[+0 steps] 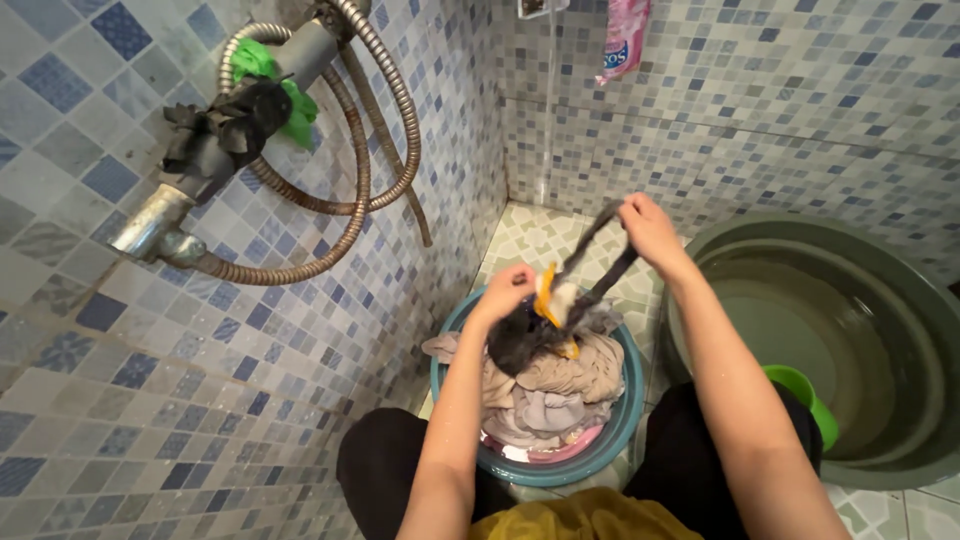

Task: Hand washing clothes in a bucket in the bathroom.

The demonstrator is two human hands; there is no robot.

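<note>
The dark garment is hanging stretched between my fingers, left hand bunching it, right hand pinching its strap, directly above the teal basin of laundry; I'm keeping both grips firm.

Both my bare arms reach forward; my left grip is closed low, my right grip is pinched shut, raised higher

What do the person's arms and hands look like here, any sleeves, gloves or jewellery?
Both arms are bare from the hands to the bottom edge of the picture, with no sleeves in view. The left hand and right hand wear no gloves; no rings, watch or bracelet can be seen. A few water drops show on the forearms. A yellow garment shows at the bottom edge, with dark trousers beneath.
</note>
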